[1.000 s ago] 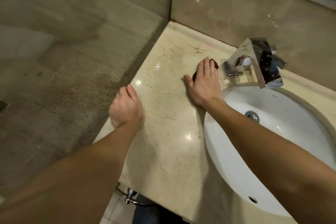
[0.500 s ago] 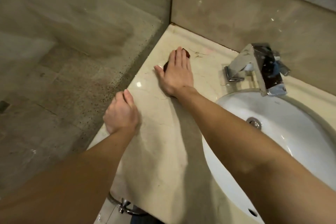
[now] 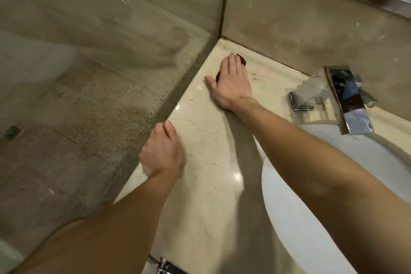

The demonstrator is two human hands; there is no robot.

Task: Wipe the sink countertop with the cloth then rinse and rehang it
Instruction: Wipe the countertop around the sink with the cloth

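A small dark red cloth [image 3: 242, 60] lies on the cream marble countertop [image 3: 206, 140] near its far left corner. My right hand [image 3: 231, 83] presses flat on top of it, so only its edges show past the fingertips and by the thumb. My left hand [image 3: 161, 151] rests on the counter's left edge, fingers curled loosely, holding nothing. The white sink basin [image 3: 333, 196] is at the right, under my right forearm.
A chrome faucet [image 3: 342, 98] stands behind the basin at the right. A glass panel [image 3: 100, 73] runs along the counter's left edge and a stone wall [image 3: 311, 18] rises behind it. Chrome fittings [image 3: 163, 267] show below the front edge.
My right hand has slid the cloth leftward and away from the faucet toward the far left corner. My left hand has stayed on the counter's left edge.
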